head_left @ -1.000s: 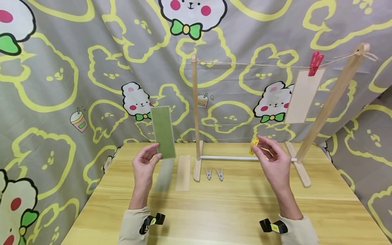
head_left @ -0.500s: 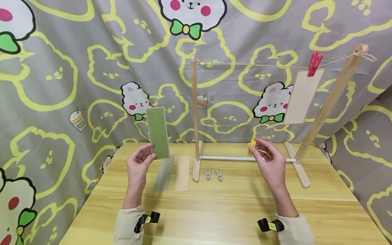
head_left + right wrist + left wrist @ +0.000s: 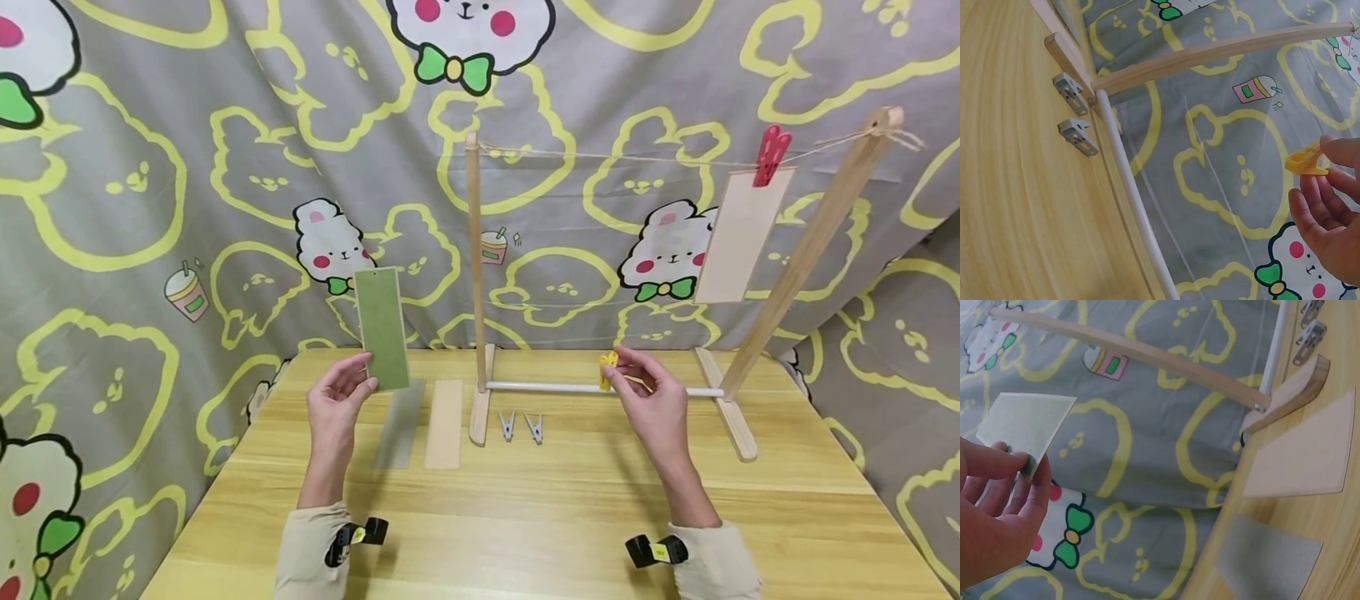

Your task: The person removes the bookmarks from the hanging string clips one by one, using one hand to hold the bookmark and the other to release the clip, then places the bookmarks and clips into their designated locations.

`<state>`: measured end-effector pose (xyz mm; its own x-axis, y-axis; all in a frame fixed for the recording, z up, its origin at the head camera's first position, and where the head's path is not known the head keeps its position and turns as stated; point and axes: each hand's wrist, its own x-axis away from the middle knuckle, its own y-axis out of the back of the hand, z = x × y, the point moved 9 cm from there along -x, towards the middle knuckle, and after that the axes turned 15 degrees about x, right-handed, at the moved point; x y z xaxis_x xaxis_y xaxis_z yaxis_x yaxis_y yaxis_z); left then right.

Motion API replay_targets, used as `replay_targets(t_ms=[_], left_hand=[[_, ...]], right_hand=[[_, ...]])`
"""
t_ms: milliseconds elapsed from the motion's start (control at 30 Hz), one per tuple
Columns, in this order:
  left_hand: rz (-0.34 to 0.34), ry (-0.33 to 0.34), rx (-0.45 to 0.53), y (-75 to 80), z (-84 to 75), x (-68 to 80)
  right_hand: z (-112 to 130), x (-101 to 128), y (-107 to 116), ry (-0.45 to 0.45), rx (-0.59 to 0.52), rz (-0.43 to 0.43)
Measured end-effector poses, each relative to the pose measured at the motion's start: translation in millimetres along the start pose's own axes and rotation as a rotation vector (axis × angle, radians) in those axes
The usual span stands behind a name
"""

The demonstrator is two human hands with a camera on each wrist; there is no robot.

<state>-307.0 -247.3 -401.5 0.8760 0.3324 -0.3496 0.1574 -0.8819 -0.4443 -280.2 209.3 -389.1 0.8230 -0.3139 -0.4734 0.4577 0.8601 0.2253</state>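
The left hand (image 3: 335,396) pinches the green card (image 3: 382,329) near its lower left edge, thumb against fingers, holding it nearly upright above the table (image 3: 540,517). A light pinch there should keep it flat, and it leaves the top edge free for a peg. Just right of it lie a grey card (image 3: 401,423) and a tan card (image 3: 444,425), then two grey pegs (image 3: 507,426). The right hand (image 3: 652,392) pinches the yellow peg (image 3: 608,370) between thumb and fingers; I cannot tell whether its mouth is spread. Gripping its handle ends would be best. Farther right, the red peg (image 3: 772,156) clips a pale card (image 3: 742,237) at the string (image 3: 615,157), a good pattern to copy.
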Motion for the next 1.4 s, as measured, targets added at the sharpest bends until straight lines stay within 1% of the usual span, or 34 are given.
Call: replay_targets(t_ms=[67,167,333,433,500,567,700,833,1000,1200,1300,1400], left_hand=[[-0.007,0.002,-0.005,1.8,1.5,-1.4],[-0.017,0.010,-0.007,4.7,3.3,-2.6],[-0.033,0.034,-0.001,8.2,6.2,-3.4],[-0.038,0.036,-0.007,9.7,7.8,-4.1],[-0.039,0.034,-0.019,10.4,8.8,-4.9],[-0.044,0.037,-0.028,11.5,10.0,-5.5],[-0.053,0.053,-0.032,14.1,12.4,-6.2],[-0.053,0.074,-0.040,16.9,14.4,-6.4],[-0.055,0.104,-0.050,21.2,15.8,-6.6],[-0.064,0.130,-0.067,27.8,17.7,-7.9],[-0.061,0.141,-0.077,32.1,19.5,-8.9],[-0.056,0.158,-0.086,37.0,21.8,-9.9]], right_hand=[[4,1,-1,-0.004,0.018,0.012],[5,2,-4,-0.008,0.031,0.028],[0,3,-8,-0.031,0.035,0.045],[-4,3,-10,-0.052,0.044,0.056],[-10,3,-12,-0.061,0.046,0.061],[-19,2,-15,-0.079,0.050,0.065],[-39,0,-19,-0.084,0.055,0.062],[-48,-1,-22,-0.075,0.063,0.068],[-52,1,-26,-0.066,0.054,0.081],[-54,3,-30,-0.098,0.055,0.094],[-50,4,-32,-0.112,0.064,0.101],[-41,6,-32,-0.115,0.092,0.114]])
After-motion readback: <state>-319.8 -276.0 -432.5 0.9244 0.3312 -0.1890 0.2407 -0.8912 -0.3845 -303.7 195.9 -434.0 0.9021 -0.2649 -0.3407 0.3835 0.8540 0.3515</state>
